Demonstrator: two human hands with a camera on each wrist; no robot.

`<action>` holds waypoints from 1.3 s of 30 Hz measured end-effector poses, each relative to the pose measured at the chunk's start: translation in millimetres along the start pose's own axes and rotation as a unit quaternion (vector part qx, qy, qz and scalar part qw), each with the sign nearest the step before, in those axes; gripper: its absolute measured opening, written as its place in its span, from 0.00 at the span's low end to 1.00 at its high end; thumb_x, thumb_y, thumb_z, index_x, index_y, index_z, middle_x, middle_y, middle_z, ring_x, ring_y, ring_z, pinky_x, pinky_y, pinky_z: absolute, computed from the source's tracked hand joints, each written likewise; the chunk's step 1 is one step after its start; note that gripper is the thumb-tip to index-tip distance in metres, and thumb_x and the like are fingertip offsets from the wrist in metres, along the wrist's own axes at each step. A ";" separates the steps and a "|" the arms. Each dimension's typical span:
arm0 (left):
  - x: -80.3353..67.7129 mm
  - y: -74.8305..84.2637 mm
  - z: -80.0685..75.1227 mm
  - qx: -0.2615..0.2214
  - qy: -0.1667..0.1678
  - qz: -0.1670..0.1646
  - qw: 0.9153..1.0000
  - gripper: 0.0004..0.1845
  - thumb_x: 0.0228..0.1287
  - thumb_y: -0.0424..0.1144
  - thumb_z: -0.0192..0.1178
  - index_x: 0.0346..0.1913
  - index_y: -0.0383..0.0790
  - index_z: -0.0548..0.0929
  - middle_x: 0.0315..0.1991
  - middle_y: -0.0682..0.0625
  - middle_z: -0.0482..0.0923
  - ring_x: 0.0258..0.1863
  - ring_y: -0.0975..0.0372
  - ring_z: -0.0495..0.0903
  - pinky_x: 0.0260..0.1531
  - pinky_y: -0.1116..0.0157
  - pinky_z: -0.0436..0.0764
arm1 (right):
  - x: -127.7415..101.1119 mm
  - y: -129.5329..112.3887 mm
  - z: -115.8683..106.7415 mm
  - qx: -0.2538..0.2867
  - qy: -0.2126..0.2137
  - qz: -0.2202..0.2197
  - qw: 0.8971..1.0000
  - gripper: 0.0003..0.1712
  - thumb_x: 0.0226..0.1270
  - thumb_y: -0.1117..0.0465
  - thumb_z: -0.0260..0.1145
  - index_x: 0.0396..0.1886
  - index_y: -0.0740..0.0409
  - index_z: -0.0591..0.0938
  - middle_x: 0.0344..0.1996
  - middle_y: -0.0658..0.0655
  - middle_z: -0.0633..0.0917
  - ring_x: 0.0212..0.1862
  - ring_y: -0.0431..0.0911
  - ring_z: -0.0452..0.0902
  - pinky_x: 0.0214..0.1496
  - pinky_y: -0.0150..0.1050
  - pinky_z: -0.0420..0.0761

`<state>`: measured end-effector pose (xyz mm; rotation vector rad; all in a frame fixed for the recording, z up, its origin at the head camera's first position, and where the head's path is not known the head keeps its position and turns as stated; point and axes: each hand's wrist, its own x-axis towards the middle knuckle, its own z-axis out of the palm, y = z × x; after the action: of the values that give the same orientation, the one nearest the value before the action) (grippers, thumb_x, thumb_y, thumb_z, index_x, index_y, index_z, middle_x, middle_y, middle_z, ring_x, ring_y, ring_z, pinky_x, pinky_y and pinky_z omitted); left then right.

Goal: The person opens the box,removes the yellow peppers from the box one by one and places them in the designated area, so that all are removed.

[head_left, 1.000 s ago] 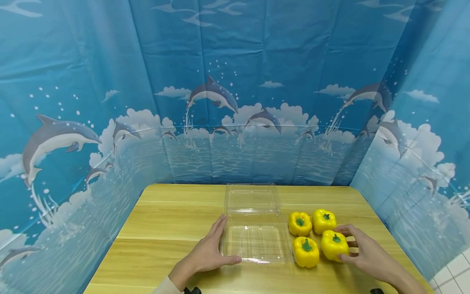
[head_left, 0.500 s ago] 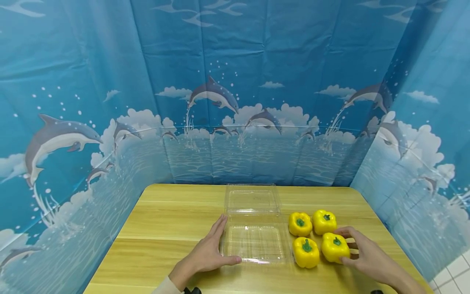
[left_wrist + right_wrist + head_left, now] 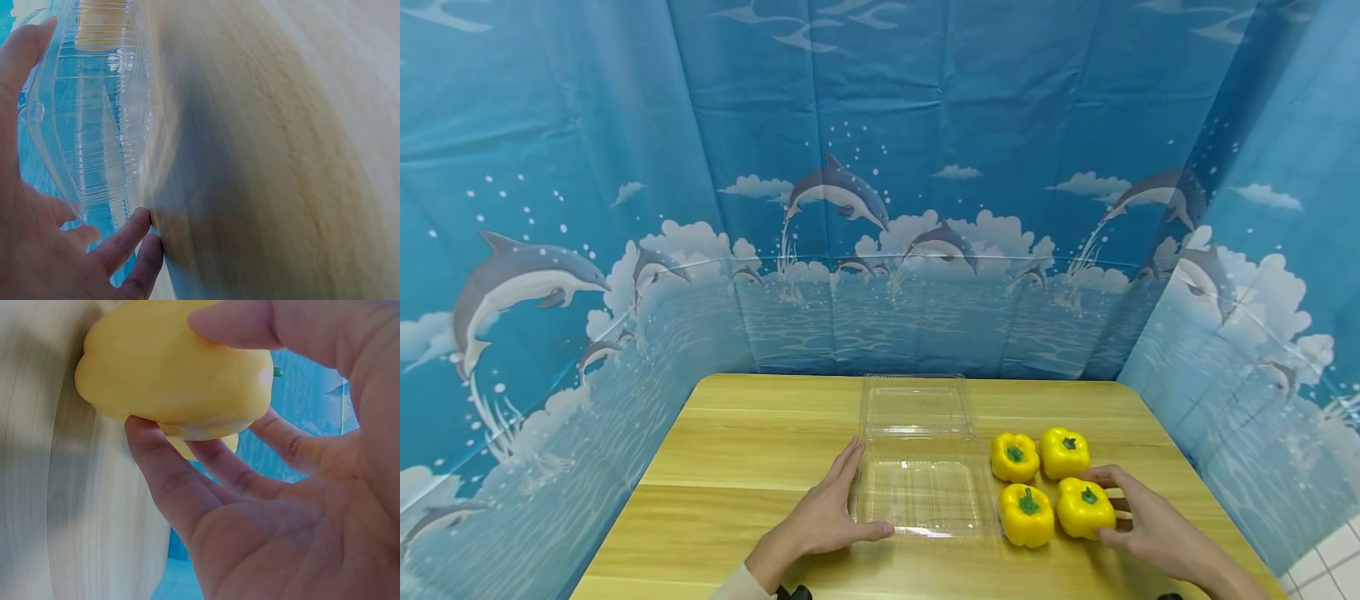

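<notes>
My right hand grips the front right yellow bell pepper, which stands with its green stem up. In the right wrist view, the thumb lies on one side of the pepper and the fingers touch the other. Three more yellow bell peppers stand by it: front left, back left and back right. My left hand rests with spread fingers at the near left corner of a clear plastic clamshell container, whose lid is folded back.
The wooden table bears the container at its middle and the peppers to the right. Behind and at both sides hangs a blue dolphin-print curtain. White floor tiles show at the lower right.
The held pepper has shifted slightly towards the table's front edge with my right hand. My left hand and the container stay in place.
</notes>
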<state>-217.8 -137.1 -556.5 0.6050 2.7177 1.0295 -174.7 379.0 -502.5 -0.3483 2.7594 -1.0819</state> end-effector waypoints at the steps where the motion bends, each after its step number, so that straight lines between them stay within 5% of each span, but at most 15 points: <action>1: -0.1 0.2 -0.2 -0.001 0.000 0.000 1.000 0.75 0.66 0.75 0.78 1.00 0.54 0.40 1.01 0.47 0.38 0.83 0.32 0.77 0.71 0.23 0.82 | 0.0 -0.2 -0.2 0.001 -0.001 0.001 1.000 0.43 0.70 0.68 0.82 0.79 0.71 0.72 0.74 0.78 0.80 0.70 0.73 0.86 0.59 0.56 0.96; 16: 1.8 -1.5 -0.7 0.002 0.000 0.002 1.000 0.74 0.67 0.74 0.78 1.00 0.54 0.39 1.01 0.47 0.38 0.79 0.32 0.82 0.69 0.25 0.84 | -1.4 3.5 -3.3 -0.020 0.000 -0.012 1.000 0.46 0.70 0.66 0.83 0.82 0.71 0.71 0.76 0.78 0.79 0.72 0.74 0.82 0.62 0.58 0.94; 23: 1.9 -1.3 -0.2 0.001 -0.001 0.001 1.000 0.74 0.67 0.74 0.78 1.00 0.54 0.39 1.01 0.46 0.38 0.80 0.31 0.80 0.69 0.21 0.82 | -6.6 6.0 -2.4 -0.045 0.013 -0.022 0.999 0.48 0.69 0.64 0.85 0.83 0.70 0.72 0.77 0.76 0.80 0.69 0.70 0.85 0.58 0.41 0.95; 29: 1.0 -0.5 -0.5 -0.001 -0.001 0.001 1.000 0.74 0.67 0.74 0.78 1.00 0.54 0.39 1.01 0.46 0.38 0.82 0.31 0.79 0.70 0.22 0.82 | -11.1 1.9 -4.1 -0.032 0.021 -0.021 0.999 0.49 0.71 0.66 0.84 0.84 0.72 0.69 0.76 0.83 0.77 0.68 0.79 0.85 0.55 0.60 0.96; 33: 0.6 -0.1 -0.8 -0.002 -0.003 0.001 1.000 0.74 0.67 0.74 0.78 1.00 0.54 0.40 1.01 0.47 0.38 0.81 0.32 0.79 0.70 0.22 0.82 | -14.6 -1.0 -4.0 -0.058 0.052 -0.031 0.996 0.47 0.69 0.68 0.84 0.83 0.71 0.71 0.76 0.82 0.78 0.67 0.78 0.85 0.53 0.61 0.95; 39: 0.9 -0.3 -0.8 -0.005 -0.005 0.001 1.000 0.74 0.67 0.75 0.78 1.00 0.55 0.39 1.01 0.48 0.37 0.81 0.32 0.80 0.69 0.23 0.83 | -16.6 -5.2 -5.7 -0.104 0.106 -0.051 0.988 0.39 0.70 0.72 0.82 0.78 0.68 0.78 0.72 0.77 0.82 0.62 0.73 0.87 0.49 0.50 0.95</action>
<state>-218.9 -137.5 -556.1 0.6107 2.7028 1.0370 -159.2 383.5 -493.8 -0.4286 3.0860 -0.9004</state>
